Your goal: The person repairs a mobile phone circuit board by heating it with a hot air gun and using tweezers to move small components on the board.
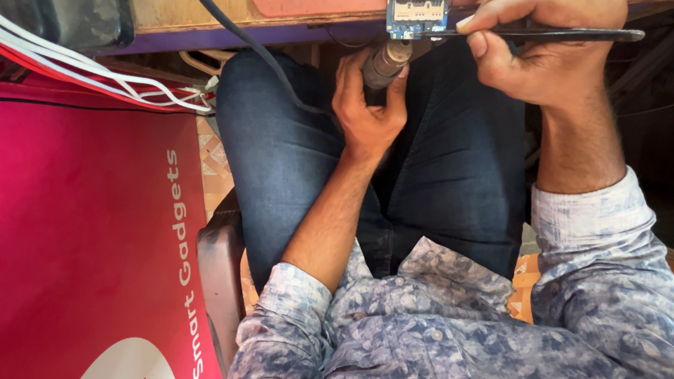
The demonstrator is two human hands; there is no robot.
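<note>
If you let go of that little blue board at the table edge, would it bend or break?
The blue circuit board looks thin, flat and rigid, so it would probably stay stiff rather than flop. It seems small, so likely light and easy to nudge. Its tiny exposed parts suggest it is fragile; the right hand works it with slim tweezers.

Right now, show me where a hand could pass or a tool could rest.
Bare bench wood lies between the dark box and the black cable. It is crowded around the blue circuit board, where the left hand and right hand work.
</note>
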